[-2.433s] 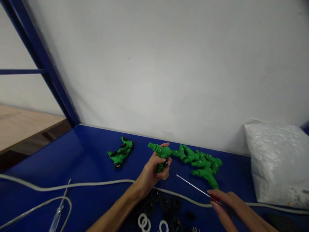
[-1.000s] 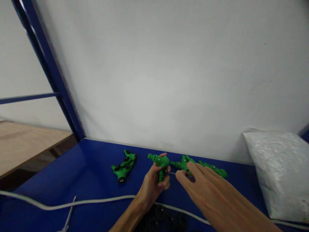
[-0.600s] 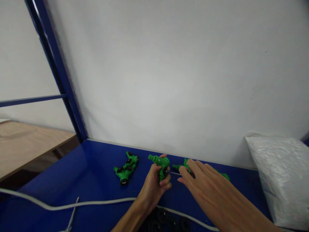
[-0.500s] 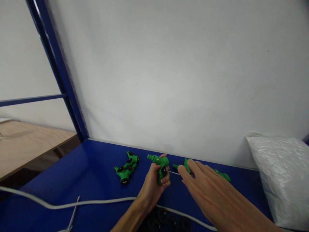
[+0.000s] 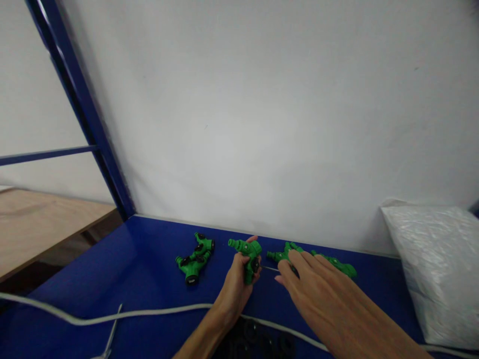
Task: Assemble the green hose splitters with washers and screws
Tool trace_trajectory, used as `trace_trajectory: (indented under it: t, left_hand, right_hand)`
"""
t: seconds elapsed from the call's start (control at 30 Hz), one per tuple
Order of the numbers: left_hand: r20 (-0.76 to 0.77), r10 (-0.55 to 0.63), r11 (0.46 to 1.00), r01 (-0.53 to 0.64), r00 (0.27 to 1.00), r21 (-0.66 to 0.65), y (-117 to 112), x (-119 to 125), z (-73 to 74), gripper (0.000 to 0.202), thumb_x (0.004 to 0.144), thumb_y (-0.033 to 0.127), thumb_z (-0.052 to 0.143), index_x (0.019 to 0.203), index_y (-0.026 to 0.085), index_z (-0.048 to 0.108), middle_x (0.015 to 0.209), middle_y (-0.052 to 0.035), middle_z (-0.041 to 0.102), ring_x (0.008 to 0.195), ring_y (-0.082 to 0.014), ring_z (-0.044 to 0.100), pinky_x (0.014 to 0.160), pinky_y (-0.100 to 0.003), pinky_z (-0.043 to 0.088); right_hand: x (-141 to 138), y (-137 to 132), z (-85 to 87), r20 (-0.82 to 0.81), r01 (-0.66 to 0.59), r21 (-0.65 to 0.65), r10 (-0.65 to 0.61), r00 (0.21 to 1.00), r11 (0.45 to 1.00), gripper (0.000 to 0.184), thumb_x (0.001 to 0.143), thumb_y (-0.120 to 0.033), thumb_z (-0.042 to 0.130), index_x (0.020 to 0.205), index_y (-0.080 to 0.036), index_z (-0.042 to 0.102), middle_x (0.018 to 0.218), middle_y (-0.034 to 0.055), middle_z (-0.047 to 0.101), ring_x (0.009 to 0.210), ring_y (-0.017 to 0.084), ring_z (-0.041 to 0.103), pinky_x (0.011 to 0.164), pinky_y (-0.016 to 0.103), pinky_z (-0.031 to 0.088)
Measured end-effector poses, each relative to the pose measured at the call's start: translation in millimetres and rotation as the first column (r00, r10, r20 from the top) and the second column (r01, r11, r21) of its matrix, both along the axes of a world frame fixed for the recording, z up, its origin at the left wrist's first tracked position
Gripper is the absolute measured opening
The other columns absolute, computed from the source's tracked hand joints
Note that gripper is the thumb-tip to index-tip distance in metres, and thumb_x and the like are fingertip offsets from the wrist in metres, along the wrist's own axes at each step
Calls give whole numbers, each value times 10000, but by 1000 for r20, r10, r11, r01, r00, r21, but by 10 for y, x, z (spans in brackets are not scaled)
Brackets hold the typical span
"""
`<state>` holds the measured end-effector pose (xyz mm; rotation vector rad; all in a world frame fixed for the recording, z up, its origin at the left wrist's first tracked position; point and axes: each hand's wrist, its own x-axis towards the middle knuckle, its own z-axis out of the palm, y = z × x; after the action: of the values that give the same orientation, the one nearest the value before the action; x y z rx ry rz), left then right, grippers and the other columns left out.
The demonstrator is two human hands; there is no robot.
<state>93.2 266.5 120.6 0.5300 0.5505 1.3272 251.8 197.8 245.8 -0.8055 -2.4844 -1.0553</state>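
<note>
My left hand [image 5: 236, 279] is closed around a green Y-shaped hose splitter [image 5: 250, 252], whose black round valve knob faces right. My right hand [image 5: 314, 279] grips a screwdriver [image 5: 270, 269]; only its thin metal shaft shows clearly, since the fingers cover most of the handle. The shaft points left at the black knob, its tip close beside it; whether they touch I cannot tell. Behind my right hand lie more green splitters [image 5: 277, 256], one of them [image 5: 346, 269] partly covered by the hand. Two other splitters [image 5: 192, 269] with black parts rest together left of my left hand.
A white cable [image 5: 157, 312] crosses the blue tabletop [image 5: 149, 259] under my left forearm. Black rings [image 5: 267, 344] lie at the bottom edge. A thin pale tool [image 5: 112, 331] sits front left. At right stands a wrapped plastic bag [image 5: 441, 269]; a white wall [image 5: 262, 124] rises behind.
The screwdriver's tip has drawn back slightly to the right from the black knob. My right hand has shifted a little, uncovering more of the splitters behind it. My left hand keeps its hold.
</note>
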Motion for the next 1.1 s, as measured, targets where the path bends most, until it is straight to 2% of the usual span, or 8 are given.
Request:
trace_trajectory:
  t: [0.13, 0.23, 0.43, 0.57, 0.7, 0.93, 1.0, 1.1]
  left_hand:
    - [-10, 20, 999, -20, 1000, -28, -25, -39, 72, 598, 792, 265, 604, 1379, 157, 557, 809, -7, 603, 733, -130, 522, 694, -231, 388]
    - [-18, 12, 1000, -12, 1000, -23, -31, -41, 69, 599, 790, 274, 605, 1376, 155, 561, 817, -10, 609, 739, -133, 519, 698, -233, 390]
    - [-31, 12, 1000, -13, 999, -28, -16, 12, -25, 604, 787, 278, 607, 1376, 154, 550, 824, -12, 617, 729, -129, 513, 684, -232, 387]
    - [-11, 20, 1000, -20, 1000, -8, -4, 2, -4, 624, 789, 286, 610, 1391, 142, 530, 793, -2, 603, 678, -116, 499, 654, -229, 377]
    - [1, 22, 1000, -22, 1000, 10, -8, -25, 46, 660, 778, 287, 634, 1415, 164, 511, 800, 6, 598, 642, -104, 486, 645, -230, 377]
    - [-22, 38, 999, -38, 999, -18, -87, 19, 121, 690, 739, 231, 628, 1418, 183, 513, 843, -17, 636, 721, -127, 536, 655, -221, 396]
    - [-9, 36, 999, -36, 999, -9, -118, 37, 145, 680, 739, 227, 622, 1411, 184, 523, 822, -13, 630, 703, -123, 528, 639, -215, 392]
    - [25, 28, 1000, -28, 999, 9, -146, 43, 167, 657, 753, 231, 614, 1403, 185, 531, 797, -7, 613, 654, -109, 497, 619, -212, 384]
  right_hand:
    - [62, -56, -27, 21, 15, -101, -13, 1000, 995, 427, 834, -65, 459, 1198, -198, 639, 1045, 99, 720, 954, 267, 659, 776, 356, 554]
    - [-12, -32, -7, -42, 38, -76, -41, 998, 996, 390, 780, -18, 473, 1058, -198, 679, 903, 92, 738, 775, 240, 682, 674, 331, 555]
    - [-150, 43, 29, -68, 101, -37, -104, 992, 994, 362, 617, 39, 461, 809, -205, 647, 720, 76, 707, 611, 226, 635, 583, 332, 539]
    - [-131, 38, -41, 5, 142, -59, -142, 990, 988, 373, 666, 26, 471, 914, -189, 648, 742, 81, 687, 627, 228, 622, 588, 337, 524]
    - [-93, 63, -139, -33, 87, -83, -90, 995, 993, 363, 626, -9, 483, 915, -185, 613, 736, 73, 653, 615, 241, 608, 549, 360, 503]
    - [-61, 46, -9, -85, -11, -197, -6, 996, 980, 407, 583, 38, 441, 885, -197, 580, 755, 59, 681, 602, 223, 621, 554, 349, 499]
    - [-26, 32, -46, -135, -20, -246, -14, 991, 969, 380, 634, 35, 434, 889, -210, 569, 774, 56, 700, 608, 217, 631, 556, 338, 496]
    - [38, 10, -106, -176, -34, -285, -18, 984, 958, 327, 791, -26, 434, 1039, -190, 571, 902, 75, 728, 762, 229, 684, 661, 342, 533]
